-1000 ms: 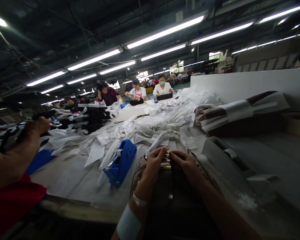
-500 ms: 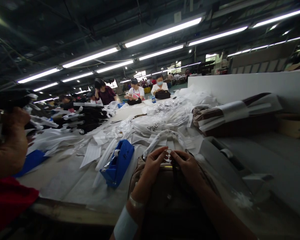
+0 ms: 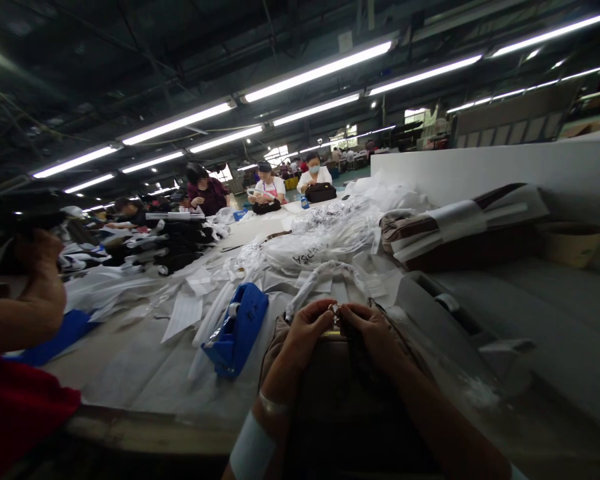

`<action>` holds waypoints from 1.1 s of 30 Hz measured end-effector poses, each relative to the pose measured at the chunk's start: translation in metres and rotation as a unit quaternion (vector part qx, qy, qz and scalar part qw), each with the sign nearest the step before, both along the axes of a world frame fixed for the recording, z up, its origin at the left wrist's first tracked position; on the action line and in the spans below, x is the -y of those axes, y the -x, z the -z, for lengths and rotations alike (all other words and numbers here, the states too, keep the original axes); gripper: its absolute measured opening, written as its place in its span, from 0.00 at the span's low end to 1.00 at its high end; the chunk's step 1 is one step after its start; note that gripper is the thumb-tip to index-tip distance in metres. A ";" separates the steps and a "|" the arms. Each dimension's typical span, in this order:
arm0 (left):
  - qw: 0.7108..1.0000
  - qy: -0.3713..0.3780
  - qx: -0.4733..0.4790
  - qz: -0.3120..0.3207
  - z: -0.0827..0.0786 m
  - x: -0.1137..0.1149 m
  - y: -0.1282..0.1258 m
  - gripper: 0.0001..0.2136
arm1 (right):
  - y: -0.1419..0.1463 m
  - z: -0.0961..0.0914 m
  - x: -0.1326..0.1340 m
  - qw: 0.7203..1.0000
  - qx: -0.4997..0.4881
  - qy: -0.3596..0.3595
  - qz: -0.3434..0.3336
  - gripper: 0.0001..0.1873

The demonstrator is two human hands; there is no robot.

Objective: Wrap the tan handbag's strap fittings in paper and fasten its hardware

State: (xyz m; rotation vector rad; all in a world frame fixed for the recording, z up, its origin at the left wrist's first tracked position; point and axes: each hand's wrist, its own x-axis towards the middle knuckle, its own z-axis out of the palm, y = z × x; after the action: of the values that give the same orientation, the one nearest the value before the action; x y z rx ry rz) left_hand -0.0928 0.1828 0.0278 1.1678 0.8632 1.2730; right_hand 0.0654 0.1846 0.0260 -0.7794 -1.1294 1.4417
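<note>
Both hands are pinched tight, thumb and fingertips nearly meeting: left hand (image 3: 306, 328) and right hand (image 3: 373, 331) share one tiny metal ring (image 3: 335, 309). Half a second ago you could see the loop pretty clearly between them; now the fingertips have closed in and cover more of it. So I'd say the fiddly bit's still in progress, though I can't tell if the ring's attached to anything. It's right above the near top edge of a brown bag (image 3: 350, 390), which sits at the near side of the table (image 3: 130, 377), blue tape dispenser (image 3: 236, 333) to its left, grey one (image 3: 433, 320) to its right.
</note>
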 end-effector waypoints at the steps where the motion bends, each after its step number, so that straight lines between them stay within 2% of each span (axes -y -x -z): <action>1: 1.000 -0.002 0.005 0.004 0.000 0.000 0.000 0.18 | 0.000 0.000 0.000 1.000 -0.004 0.000 -0.008 0.24; 5: 1.000 -0.011 -0.001 0.006 -0.002 0.002 -0.001 0.17 | -0.001 -0.001 0.001 1.000 -0.004 -0.008 -0.016 0.22; 8: 1.000 -0.002 -0.004 -0.004 -0.004 0.003 -0.002 0.18 | -0.002 -0.002 0.001 1.000 -0.007 -0.004 -0.002 0.21; 10: 1.000 -0.002 -0.003 0.013 -0.005 0.004 -0.003 0.20 | -0.002 -0.002 0.000 1.000 -0.014 0.010 0.010 0.20; 13: 0.999 -0.016 -0.013 0.030 -0.006 0.005 -0.004 0.23 | -0.002 0.000 -0.001 0.999 -0.022 0.032 0.012 0.20; 20: 0.997 -0.060 -0.055 0.010 -0.009 0.006 -0.007 0.23 | -0.001 0.004 -0.004 0.999 -0.012 0.034 0.009 0.21; 28: 0.996 -0.059 -0.065 0.000 -0.014 0.008 -0.010 0.21 | 0.000 0.005 -0.002 0.999 0.030 -0.020 0.018 0.23; 33: 0.998 -0.045 -0.043 0.028 -0.013 0.008 -0.008 0.21 | 0.000 0.006 -0.002 0.998 0.043 -0.023 0.038 0.22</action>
State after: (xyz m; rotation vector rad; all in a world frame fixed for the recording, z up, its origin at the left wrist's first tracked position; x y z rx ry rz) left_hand -0.0849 0.1746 0.0405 1.3180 0.8359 1.2340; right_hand 0.0657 0.1871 0.0201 -0.8496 -1.1808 1.3246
